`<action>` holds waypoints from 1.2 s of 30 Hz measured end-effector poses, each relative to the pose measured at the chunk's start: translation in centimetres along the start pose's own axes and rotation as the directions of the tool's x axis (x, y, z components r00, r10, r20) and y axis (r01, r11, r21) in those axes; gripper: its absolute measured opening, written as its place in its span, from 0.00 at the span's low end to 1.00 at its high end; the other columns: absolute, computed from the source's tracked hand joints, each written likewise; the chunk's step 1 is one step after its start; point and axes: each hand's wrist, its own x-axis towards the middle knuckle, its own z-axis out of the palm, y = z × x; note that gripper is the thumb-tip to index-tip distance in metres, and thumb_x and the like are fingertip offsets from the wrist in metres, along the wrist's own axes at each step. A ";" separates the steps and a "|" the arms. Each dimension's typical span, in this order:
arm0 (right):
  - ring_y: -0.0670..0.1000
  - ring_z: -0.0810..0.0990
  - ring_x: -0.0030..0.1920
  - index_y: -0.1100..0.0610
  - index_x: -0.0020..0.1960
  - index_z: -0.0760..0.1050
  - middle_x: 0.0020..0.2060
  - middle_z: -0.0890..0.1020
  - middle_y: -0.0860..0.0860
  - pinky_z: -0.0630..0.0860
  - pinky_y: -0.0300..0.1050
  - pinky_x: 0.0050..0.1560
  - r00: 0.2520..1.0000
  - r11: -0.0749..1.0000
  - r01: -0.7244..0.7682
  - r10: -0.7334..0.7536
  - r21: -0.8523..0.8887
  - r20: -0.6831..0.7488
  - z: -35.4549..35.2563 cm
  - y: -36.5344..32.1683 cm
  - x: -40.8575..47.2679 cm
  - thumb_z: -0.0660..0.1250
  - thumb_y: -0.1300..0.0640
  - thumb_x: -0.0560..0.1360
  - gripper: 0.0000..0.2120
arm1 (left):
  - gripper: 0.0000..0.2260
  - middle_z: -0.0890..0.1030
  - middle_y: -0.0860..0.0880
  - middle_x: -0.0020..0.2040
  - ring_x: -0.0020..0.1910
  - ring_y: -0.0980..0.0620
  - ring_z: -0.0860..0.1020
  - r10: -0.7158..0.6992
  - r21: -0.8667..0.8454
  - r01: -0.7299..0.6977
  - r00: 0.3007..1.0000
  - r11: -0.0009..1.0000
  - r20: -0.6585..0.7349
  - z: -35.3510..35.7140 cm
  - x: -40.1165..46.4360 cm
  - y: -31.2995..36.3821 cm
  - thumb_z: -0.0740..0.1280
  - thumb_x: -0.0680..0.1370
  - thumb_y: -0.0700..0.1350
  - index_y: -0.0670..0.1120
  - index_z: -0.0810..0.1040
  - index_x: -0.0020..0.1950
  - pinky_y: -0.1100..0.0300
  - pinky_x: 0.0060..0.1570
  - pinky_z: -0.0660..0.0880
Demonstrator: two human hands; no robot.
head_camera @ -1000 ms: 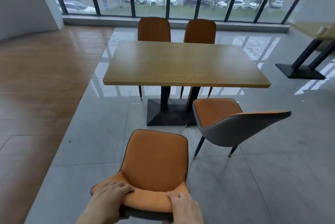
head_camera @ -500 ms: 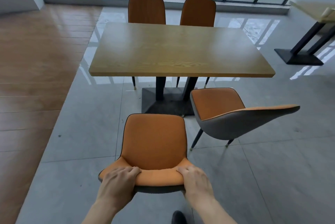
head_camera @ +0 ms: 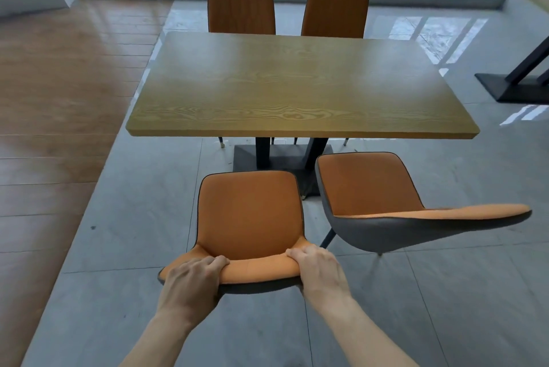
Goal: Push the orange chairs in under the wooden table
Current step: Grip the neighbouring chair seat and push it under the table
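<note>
An orange chair (head_camera: pixel 251 212) with a grey shell stands right in front of me, its seat facing the wooden table (head_camera: pixel 297 87). My left hand (head_camera: pixel 193 280) grips the left part of its backrest top, and my right hand (head_camera: pixel 319 270) grips the right part. The seat's front edge is a little short of the table's near edge. A second orange chair (head_camera: pixel 383 197) stands to the right, turned sideways with its backrest pointing right. Two more orange chairs (head_camera: pixel 241 5) (head_camera: pixel 335 10) are tucked in at the table's far side.
The table's black pedestal base (head_camera: pixel 282 158) sits under the top, just ahead of the held chair. Another table's black base (head_camera: pixel 514 87) is at the right edge. Wooden flooring lies to the left, grey tiles underfoot, and a window wall runs along the back.
The held chair and I have moved forward toward the table; its seat is now close to the pedestal base. Both hands stay on the backrest. The sideways chair has not moved.
</note>
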 end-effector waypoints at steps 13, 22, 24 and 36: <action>0.55 0.76 0.56 0.50 0.69 0.74 0.56 0.81 0.53 0.73 0.50 0.62 0.999 0.998 0.042 -0.042 0.040 -0.014 -1.6 0.5 6.2 0.69 0.63 0.76 0.22 | 0.19 0.82 0.57 0.37 0.33 0.52 0.80 -0.038 0.045 0.038 0.999 0.998 0.000 -1.3 5.8 -1.6 0.78 0.58 0.42 0.57 0.81 0.44 0.61 0.27 0.60; 0.55 0.77 0.55 0.51 0.66 0.75 0.54 0.82 0.53 0.74 0.51 0.61 0.999 0.999 0.030 -0.029 0.031 -0.020 -1.9 -0.1 9.5 0.70 0.65 0.75 0.22 | 0.19 0.82 0.57 0.35 0.32 0.51 0.79 -0.034 0.066 0.034 0.999 0.997 0.002 -2.1 9.0 -3.4 0.77 0.57 0.40 0.56 0.80 0.42 0.61 0.27 0.56; 0.55 0.77 0.55 0.52 0.66 0.75 0.55 0.82 0.53 0.74 0.51 0.62 1.000 0.999 0.019 -0.019 0.026 -0.019 -1.6 -0.7 9.6 0.69 0.65 0.75 0.21 | 0.19 0.81 0.56 0.34 0.31 0.50 0.79 -0.050 0.066 0.049 0.999 0.997 0.013 -2.2 9.1 -4.1 0.77 0.56 0.40 0.55 0.80 0.42 0.60 0.28 0.59; 0.53 0.76 0.60 0.46 0.68 0.74 0.60 0.81 0.49 0.73 0.47 0.62 1.000 1.000 -0.011 0.010 0.015 0.028 -2.4 -0.7 9.7 0.71 0.65 0.72 0.28 | 0.19 0.81 0.56 0.33 0.31 0.51 0.79 -0.050 -0.027 0.051 0.998 0.998 0.028 -1.2 9.2 -4.6 0.77 0.56 0.37 0.53 0.78 0.42 0.58 0.28 0.70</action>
